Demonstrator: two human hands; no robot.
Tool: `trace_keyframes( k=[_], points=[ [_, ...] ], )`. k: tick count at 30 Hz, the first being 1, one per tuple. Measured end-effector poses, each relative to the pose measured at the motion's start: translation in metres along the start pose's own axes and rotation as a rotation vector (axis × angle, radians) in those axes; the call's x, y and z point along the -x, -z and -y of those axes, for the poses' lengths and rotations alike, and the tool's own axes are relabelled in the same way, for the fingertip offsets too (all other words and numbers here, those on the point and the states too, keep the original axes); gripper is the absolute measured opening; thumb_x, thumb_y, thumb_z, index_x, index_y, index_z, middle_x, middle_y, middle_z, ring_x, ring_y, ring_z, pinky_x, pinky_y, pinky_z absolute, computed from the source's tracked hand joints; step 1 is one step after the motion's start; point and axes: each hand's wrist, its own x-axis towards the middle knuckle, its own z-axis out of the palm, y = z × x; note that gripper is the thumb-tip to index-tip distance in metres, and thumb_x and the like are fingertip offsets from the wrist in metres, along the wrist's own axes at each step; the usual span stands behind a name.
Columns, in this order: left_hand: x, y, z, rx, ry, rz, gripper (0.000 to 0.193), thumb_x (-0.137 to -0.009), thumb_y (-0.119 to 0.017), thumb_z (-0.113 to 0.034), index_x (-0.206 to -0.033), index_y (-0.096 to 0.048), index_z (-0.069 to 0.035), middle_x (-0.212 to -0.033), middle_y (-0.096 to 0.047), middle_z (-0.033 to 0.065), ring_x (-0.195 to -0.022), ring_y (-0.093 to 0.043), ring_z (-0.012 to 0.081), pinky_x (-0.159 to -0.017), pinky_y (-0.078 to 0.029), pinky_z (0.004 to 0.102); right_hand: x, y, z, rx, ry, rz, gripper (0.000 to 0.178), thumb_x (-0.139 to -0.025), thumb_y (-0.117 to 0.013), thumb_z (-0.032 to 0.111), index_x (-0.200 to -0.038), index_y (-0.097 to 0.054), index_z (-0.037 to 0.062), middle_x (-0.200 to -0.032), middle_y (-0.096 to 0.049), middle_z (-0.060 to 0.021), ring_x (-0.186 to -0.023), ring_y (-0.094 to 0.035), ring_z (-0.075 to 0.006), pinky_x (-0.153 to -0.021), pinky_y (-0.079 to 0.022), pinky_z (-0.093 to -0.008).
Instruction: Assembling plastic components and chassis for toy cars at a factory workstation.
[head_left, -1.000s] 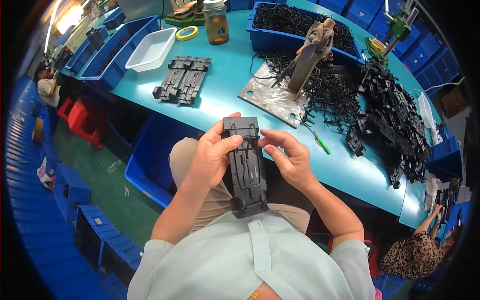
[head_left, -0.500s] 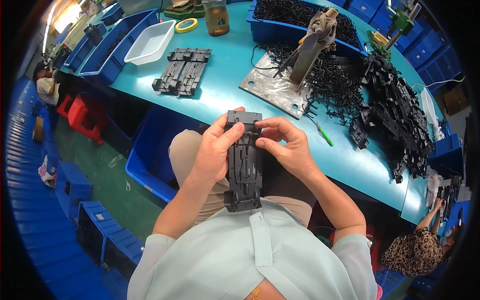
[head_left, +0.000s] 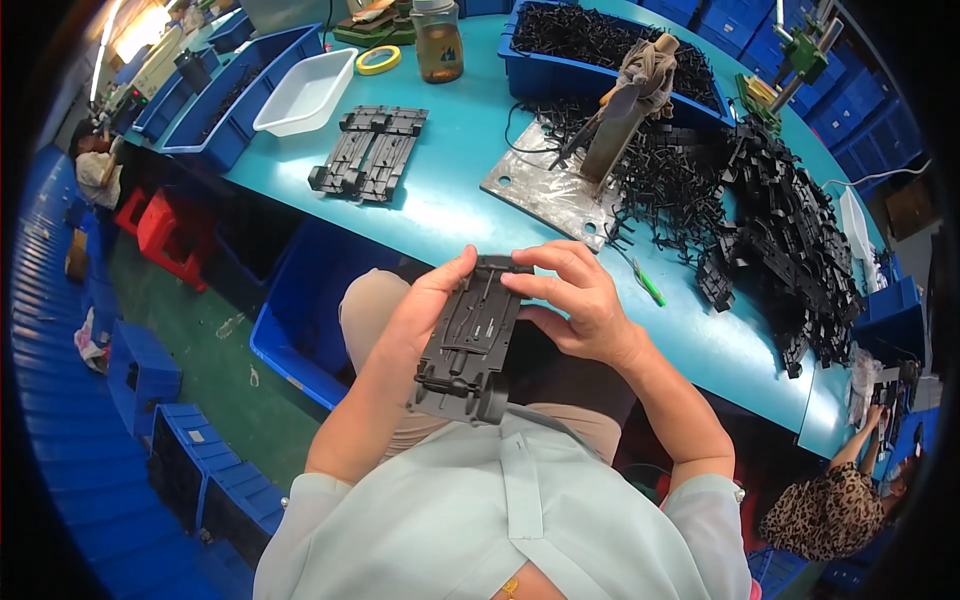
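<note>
Over my lap I hold a black plastic toy-car chassis [head_left: 470, 335], its far end raised between both hands and its near end tilted toward me. My left hand [head_left: 415, 315] grips its left edge, thumb on the far left corner. The fingers of my right hand [head_left: 575, 300] close on its far right corner. Two similar black chassis plates [head_left: 370, 155] lie side by side on the table ahead to the left. A large heap of black chassis parts [head_left: 785, 240] is on the right, beside loose small black plastic pieces [head_left: 665, 180].
A metal plate with a post [head_left: 610, 135] wrapped in cloth stands on the teal table [head_left: 455, 190]. Nearby are a green-handled tool [head_left: 650, 283], a blue bin of black pieces [head_left: 520, 65], a white tray [head_left: 305, 95], yellow tape [head_left: 378, 61] and a bottle [head_left: 437, 45]. Co-workers sit at both sides.
The chassis has tilted and turned in my hands, its near end swinging left. My left thumb has shifted from its face to the far corner; my right fingers have moved onto the far right corner.
</note>
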Motion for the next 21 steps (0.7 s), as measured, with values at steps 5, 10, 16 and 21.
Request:
trace_keyframes(
  k=[5, 10, 16, 21],
  points=[
    [-0.010, 0.018, -0.005, -0.267, -0.034, 0.075, 0.044, -0.097, -0.041, -0.042, -0.102, -0.060, -0.002, -0.093, -0.068, 0.0098, -0.078, -0.068, 0.0214, -0.061, -0.057, 0.0289, -0.005, -0.004, -0.010, -0.042, -0.047, 0.013, 0.030, -0.071, -0.070, 0.004, -0.101, -0.065, 0.0064, -0.099, -0.063, -0.0093, -0.089, -0.059, -0.0266, -0.077, -0.046, -0.0364],
    [-0.019, 0.019, 0.013, -0.185, 0.043, 0.013, 0.054, -0.092, -0.042, -0.054, -0.112, -0.057, -0.007, -0.107, -0.063, 0.0124, -0.101, -0.062, 0.0312, -0.079, -0.050, 0.0436, -0.006, -0.005, -0.012, -0.024, -0.153, -0.012, 0.017, -0.079, -0.065, 0.007, -0.096, -0.065, 0.0044, -0.091, -0.064, -0.0110, -0.081, -0.058, -0.0261, -0.072, -0.046, -0.0342],
    [-0.023, 0.028, 0.008, -0.278, 0.132, -0.015, 0.071, -0.088, -0.028, -0.067, -0.111, -0.058, -0.007, -0.112, -0.062, 0.0182, -0.105, -0.059, 0.0356, -0.078, -0.048, 0.0466, -0.004, -0.011, -0.017, -0.170, -0.247, 0.018, 0.020, -0.082, -0.064, 0.009, -0.102, -0.064, 0.0052, -0.094, -0.060, -0.0111, -0.087, -0.056, -0.0247, -0.075, -0.047, -0.0324],
    [-0.030, 0.047, 0.009, -0.382, 0.189, -0.002, 0.064, -0.092, -0.026, -0.054, -0.111, -0.057, -0.002, -0.114, -0.060, 0.0230, -0.094, -0.063, 0.0325, -0.066, -0.050, 0.0387, 0.004, -0.021, -0.031, -0.251, -0.391, -0.034, 0.018, -0.086, -0.062, 0.010, -0.102, -0.063, 0.0018, -0.094, -0.060, -0.0099, -0.084, -0.058, -0.0184, -0.074, -0.047, -0.0279]
  ],
)
